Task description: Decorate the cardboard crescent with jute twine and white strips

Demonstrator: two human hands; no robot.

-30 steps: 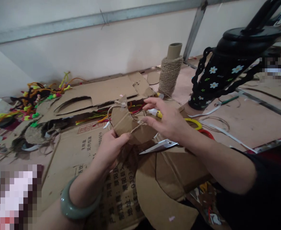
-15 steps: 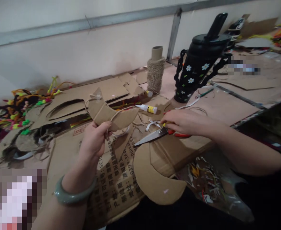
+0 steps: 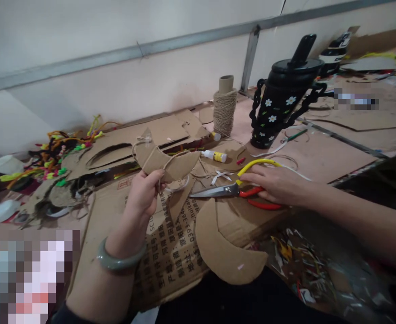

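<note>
My left hand [image 3: 147,191] pinches a small cardboard crescent [image 3: 180,168] with twine wrapped around it. My right hand [image 3: 274,182] is closed on scissors [image 3: 218,191] with one yellow and one red handle; their blades point left and look closed. A larger cardboard crescent [image 3: 214,243] lies just below the blades, over the edge of a printed cardboard sheet [image 3: 110,225]. Between and behind my hands are a white ribbon piece [image 3: 220,177] and a small glue bottle [image 3: 215,156] with a yellow label.
A twine spool [image 3: 225,108] and a black flowered tumbler [image 3: 274,108] stand behind. Colourful pipe cleaners [image 3: 61,148] and cut cardboard [image 3: 153,130] lie at the left and back. Below my right arm is a clear bag of scraps [image 3: 306,265].
The scissors now show both handles, the yellow one raised, and my right hand has shifted back along them. The view has shifted, so more of the table's left side shows.
</note>
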